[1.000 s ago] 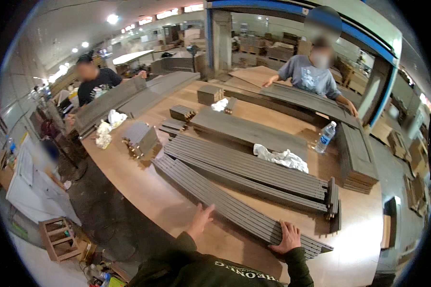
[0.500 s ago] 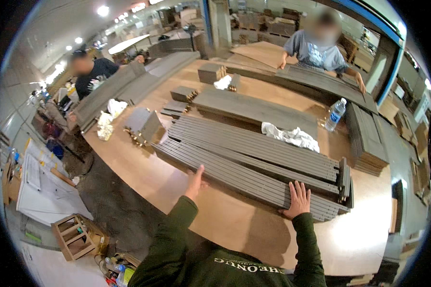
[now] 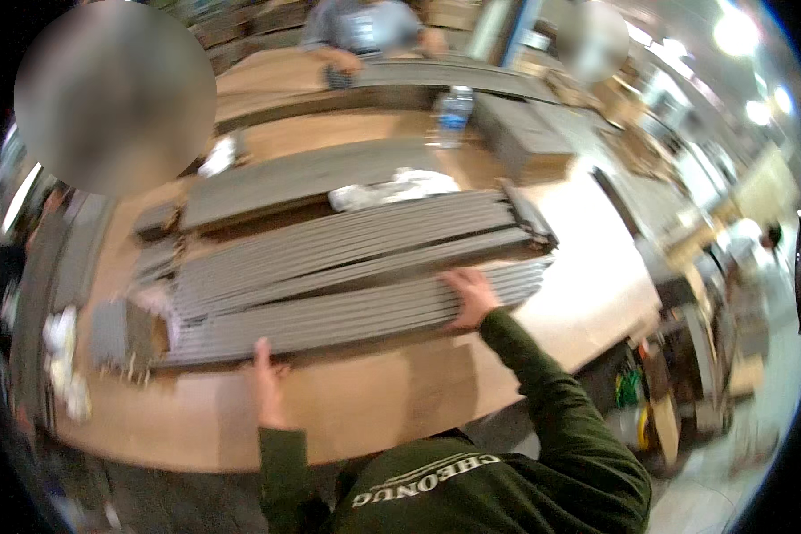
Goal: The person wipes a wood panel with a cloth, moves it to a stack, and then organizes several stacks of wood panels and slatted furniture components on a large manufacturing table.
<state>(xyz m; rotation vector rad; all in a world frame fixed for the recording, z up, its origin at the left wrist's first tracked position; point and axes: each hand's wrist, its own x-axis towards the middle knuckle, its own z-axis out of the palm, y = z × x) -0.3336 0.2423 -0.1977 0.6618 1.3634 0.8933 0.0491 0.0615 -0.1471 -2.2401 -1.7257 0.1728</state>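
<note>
A long grey ribbed panel (image 3: 347, 316) lies along the near side of a wooden worktable (image 3: 383, 405). My left hand (image 3: 265, 384) presses against the panel's near edge toward its left end, fingers together. My right hand (image 3: 468, 298) lies flat on top of the panel toward its right end, fingers spread. More grey ribbed panels (image 3: 347, 245) lie stacked just behind it, and a short grey end piece (image 3: 527, 214) sits across their right ends.
A white rag (image 3: 392, 189) lies on the far panels, with a wide grey board (image 3: 285, 182) behind it. A water bottle (image 3: 454, 111) stands further back. A person in grey (image 3: 360, 27) works at the far side. Small grey blocks (image 3: 120, 334) sit at the table's left end.
The view has swung to the right and tilted. My hands stay on the near panel, the left at its edge and the right on top.
</note>
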